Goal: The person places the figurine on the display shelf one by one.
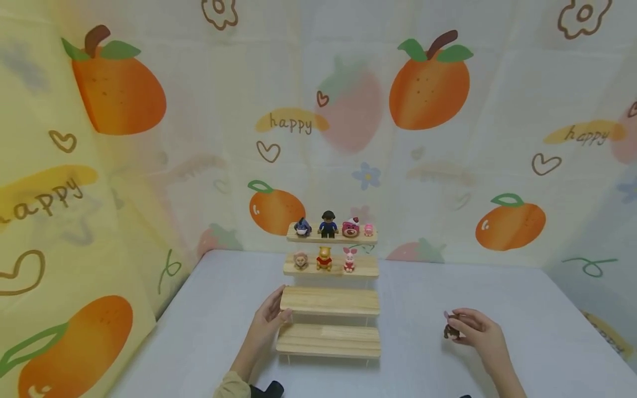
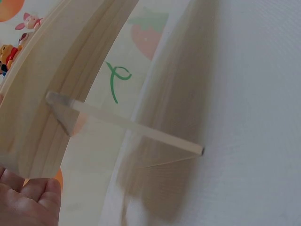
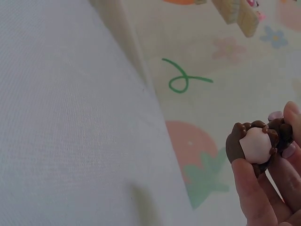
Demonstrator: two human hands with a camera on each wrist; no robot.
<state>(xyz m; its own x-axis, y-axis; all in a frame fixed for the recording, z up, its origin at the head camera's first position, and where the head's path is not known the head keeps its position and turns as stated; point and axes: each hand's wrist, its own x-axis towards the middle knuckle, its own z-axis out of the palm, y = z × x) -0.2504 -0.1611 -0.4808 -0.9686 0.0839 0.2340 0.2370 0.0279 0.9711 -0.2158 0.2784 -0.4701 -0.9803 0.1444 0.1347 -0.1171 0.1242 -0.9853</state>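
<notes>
My left hand holds the left end of the third wooden shelf board from the top, thumb at its near edge and fingers at its far edge. In the left wrist view, its fingers are by the board's end, beside a clear leg. Out over the white table to the right, my right hand pinches a small brown toy figure. The right wrist view shows this figure's rounded pale patch and small pink parts; fingers hide some of it.
The top board carries a blue donkey figure, a dark-clothed figure and two pink ones. Below stand a tan figure, a yellow bear and a pink piglet. The lowest board is nearest. Fruit-printed cloth hangs behind.
</notes>
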